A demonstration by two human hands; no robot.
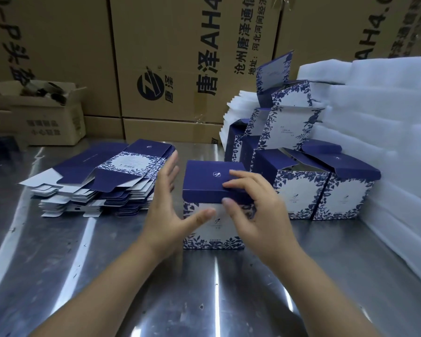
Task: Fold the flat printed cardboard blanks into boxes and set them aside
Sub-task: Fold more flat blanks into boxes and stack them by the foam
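A folded blue-and-white floral box (206, 186) stands upright on the steel table (83, 276), its dark blue lid flap lying down over the top. My right hand (255, 212) rests its fingers on the lid's front right edge and pinches it. My left hand (170, 210) hovers at the box's left side with fingers spread, its thumb near the front face. A stack of flat printed blanks (100, 181) lies to the left. Several folded boxes (301, 166) are piled to the right, some with lids up.
Stacks of white foam sheets (379, 147) fill the right side and lean behind the folded boxes. Large brown shipping cartons (180, 69) wall off the back. A small open carton (46, 115) sits at the back left.
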